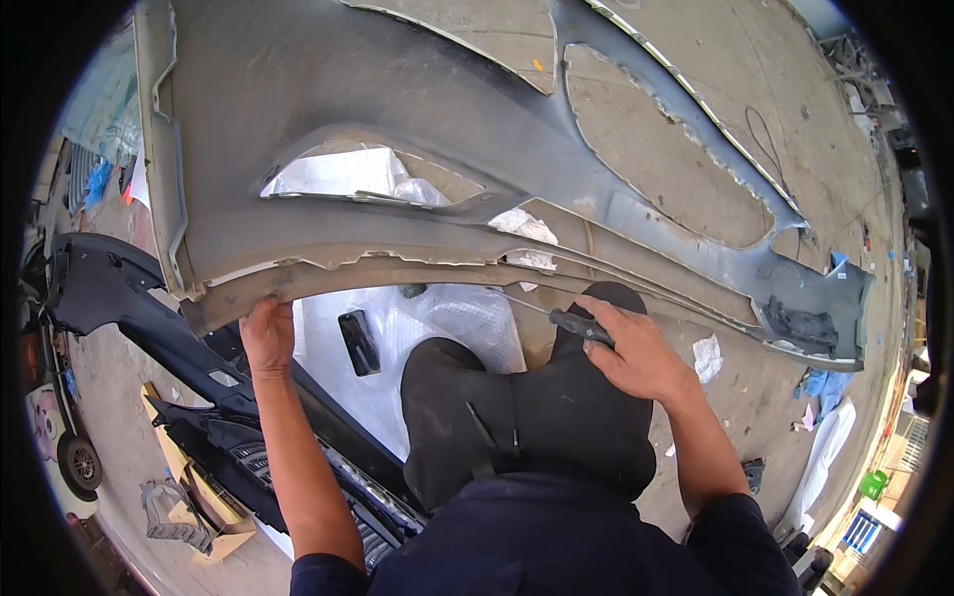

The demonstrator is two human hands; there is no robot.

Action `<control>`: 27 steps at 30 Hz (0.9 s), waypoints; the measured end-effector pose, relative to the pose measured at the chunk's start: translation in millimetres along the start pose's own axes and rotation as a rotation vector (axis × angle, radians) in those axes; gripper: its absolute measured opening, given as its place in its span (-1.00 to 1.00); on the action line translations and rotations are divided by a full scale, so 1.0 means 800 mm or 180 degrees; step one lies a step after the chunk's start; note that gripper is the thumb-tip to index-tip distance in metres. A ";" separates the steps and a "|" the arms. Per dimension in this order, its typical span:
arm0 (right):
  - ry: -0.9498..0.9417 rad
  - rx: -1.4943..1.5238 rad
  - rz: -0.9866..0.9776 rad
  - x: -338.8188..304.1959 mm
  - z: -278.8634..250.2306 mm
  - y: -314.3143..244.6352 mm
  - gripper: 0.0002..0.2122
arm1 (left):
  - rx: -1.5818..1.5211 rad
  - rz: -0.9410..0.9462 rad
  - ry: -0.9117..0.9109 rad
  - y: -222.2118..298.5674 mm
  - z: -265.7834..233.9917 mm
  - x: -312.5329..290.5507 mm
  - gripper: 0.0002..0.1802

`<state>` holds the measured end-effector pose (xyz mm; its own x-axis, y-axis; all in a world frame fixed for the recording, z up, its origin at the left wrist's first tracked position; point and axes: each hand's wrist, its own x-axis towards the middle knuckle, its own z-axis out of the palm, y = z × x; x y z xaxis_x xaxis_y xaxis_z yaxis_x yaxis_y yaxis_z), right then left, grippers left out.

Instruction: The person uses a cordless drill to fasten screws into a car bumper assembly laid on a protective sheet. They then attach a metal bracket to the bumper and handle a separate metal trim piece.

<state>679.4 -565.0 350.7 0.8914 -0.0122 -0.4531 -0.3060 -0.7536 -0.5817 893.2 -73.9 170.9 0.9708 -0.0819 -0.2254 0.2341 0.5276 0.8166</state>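
A large grey car bumper cover [238, 89] with several cut-out openings spreads across the view in front of me, its inner side facing up. A narrow brownish trim strip [368, 275] runs along its near edge. My left hand [267, 338] is closed on that edge near the left end, its thumb below and the fingers partly hidden behind the strip. In my right hand [636, 358], above my right knee, is a screwdriver [579, 327] with a dark handle. Its thin shaft points left toward the strip's middle; whether the tip touches is too small to tell.
A black phone [359, 343] lies on bubble wrap [467, 323] below the bumper. Black plastic car parts [129, 298] and cardboard [224, 531] are at the left. Crumpled white paper [707, 359] and a blue cloth [825, 387] lie on the floor at the right.
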 end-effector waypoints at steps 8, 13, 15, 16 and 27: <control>0.0435 -0.0252 0.0024 -0.023 -0.001 0.029 -0.60 | -0.0105 -0.0004 0.0358 -0.004 -0.032 -0.070 -0.30; 0.0443 -0.0044 0.0050 -0.008 0.024 0.026 -0.66 | -0.0169 0.0005 0.0393 -0.007 -0.037 -0.089 -0.26; 0.0411 -0.0072 0.0042 -0.001 0.033 0.031 -0.67 | -0.0017 -0.0001 0.0628 -0.010 -0.021 -0.090 -0.23; 0.0403 -0.0113 0.0064 0.002 0.038 0.033 -0.68 | 0.0034 0.0027 0.0629 -0.010 -0.012 -0.087 -0.24; 0.0890 -0.0079 0.0041 0.007 0.059 0.040 -0.69 | 0.0851 0.0272 0.0893 0.004 0.136 0.027 -0.52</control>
<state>658.9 -558.0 297.4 0.9462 -0.2003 -0.2542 -0.3127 -0.7681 -0.5587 920.6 -165.7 226.4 0.9442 0.2064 -0.2568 0.1943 0.2806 0.9399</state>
